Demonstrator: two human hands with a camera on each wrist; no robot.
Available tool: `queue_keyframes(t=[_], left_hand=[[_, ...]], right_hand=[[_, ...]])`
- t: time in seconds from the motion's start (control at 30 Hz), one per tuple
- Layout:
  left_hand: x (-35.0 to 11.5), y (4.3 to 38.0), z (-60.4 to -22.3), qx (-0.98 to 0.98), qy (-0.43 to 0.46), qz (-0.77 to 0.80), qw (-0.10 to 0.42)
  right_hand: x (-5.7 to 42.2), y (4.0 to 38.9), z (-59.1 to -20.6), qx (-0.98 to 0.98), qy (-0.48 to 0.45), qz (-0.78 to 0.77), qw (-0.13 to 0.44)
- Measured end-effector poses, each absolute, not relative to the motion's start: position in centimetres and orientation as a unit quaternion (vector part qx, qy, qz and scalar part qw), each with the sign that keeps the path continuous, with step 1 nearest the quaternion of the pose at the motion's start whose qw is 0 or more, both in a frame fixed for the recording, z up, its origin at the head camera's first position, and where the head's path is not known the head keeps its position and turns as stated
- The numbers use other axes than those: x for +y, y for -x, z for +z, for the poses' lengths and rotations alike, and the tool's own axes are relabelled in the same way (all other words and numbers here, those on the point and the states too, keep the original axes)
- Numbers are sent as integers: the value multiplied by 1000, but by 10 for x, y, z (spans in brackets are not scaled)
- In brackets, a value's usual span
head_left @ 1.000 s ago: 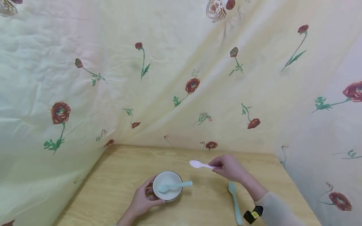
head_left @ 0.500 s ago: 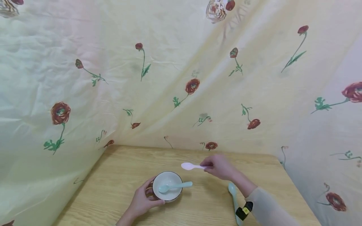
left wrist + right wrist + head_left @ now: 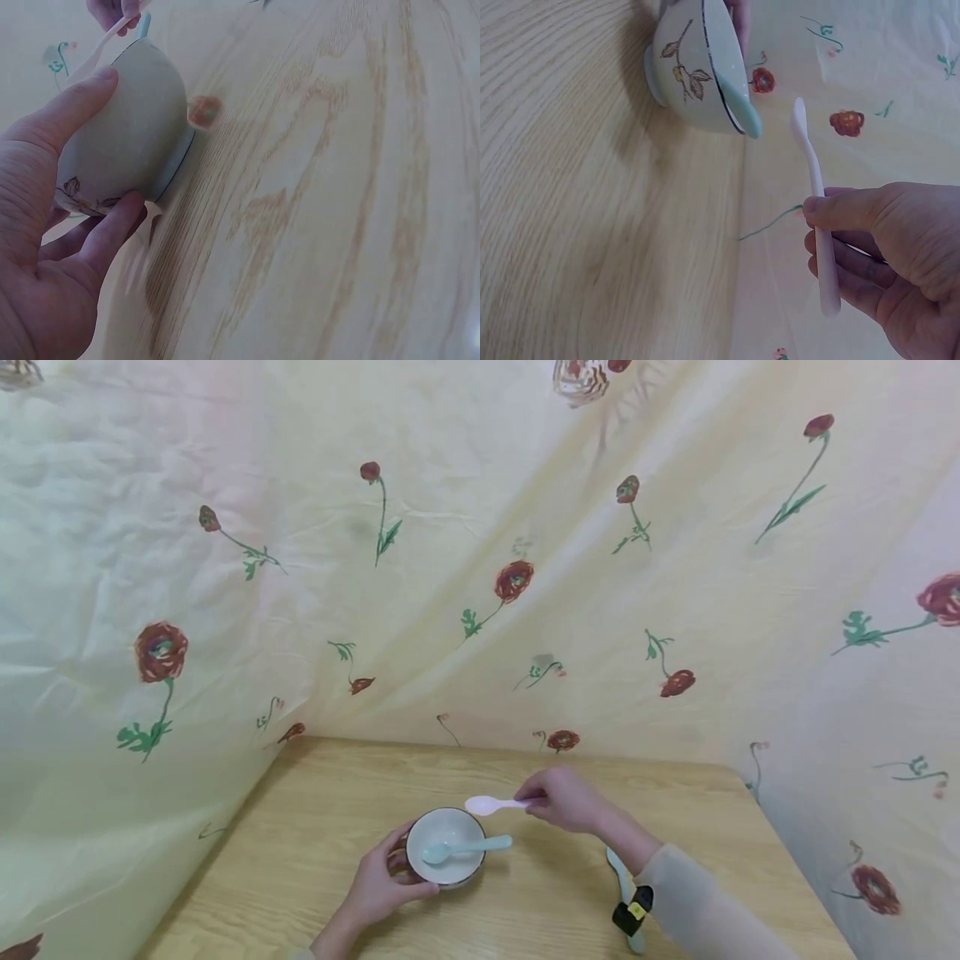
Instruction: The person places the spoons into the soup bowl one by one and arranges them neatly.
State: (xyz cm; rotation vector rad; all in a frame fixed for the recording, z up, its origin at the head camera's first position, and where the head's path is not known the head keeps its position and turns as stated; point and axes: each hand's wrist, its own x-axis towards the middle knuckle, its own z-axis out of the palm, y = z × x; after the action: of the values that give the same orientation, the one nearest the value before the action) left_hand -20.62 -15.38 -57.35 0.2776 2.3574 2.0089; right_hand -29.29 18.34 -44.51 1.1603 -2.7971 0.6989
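A white bowl (image 3: pixel 461 870) with a dark rim and painted sprigs stands upright on the table. My left hand (image 3: pixel 377 878) grips its left side, thumb at the near side and fingers round the far side, as the left wrist view (image 3: pixel 135 112) also shows. Inside the bowl leans a light blue spoon (image 3: pixel 453 850), its handle jutting over the right rim. My right hand (image 3: pixel 562 799) pinches a pale pink spoon (image 3: pixel 815 169) by its handle, thumb against fingers. That spoon's head is at the bowl's far right rim, above it in the right wrist view.
A second light blue spoon (image 3: pixel 619 867) lies on the wooden table (image 3: pixel 322 810) at the right, partly hidden under my right forearm and a black wrist device (image 3: pixel 632 912). A flowered cloth (image 3: pixel 420 568) hangs behind the table and along both sides.
My right hand has moved left with the pink spoon, bringing its head to the bowl's rim. The left hand still holds the bowl in place. The view has tilted down slightly.
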Motion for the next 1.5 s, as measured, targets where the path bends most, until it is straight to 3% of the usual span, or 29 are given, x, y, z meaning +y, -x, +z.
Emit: queue_keyframes(t=[0.97,1.5], left_hand=[[-152,207,-573,758,-91,646,9],[-153,203,-573,753,-90,652,13]], right_hand=[[134,295,-439,-890,-436,131,19],[117,288,-455,-886,-450,105,31]])
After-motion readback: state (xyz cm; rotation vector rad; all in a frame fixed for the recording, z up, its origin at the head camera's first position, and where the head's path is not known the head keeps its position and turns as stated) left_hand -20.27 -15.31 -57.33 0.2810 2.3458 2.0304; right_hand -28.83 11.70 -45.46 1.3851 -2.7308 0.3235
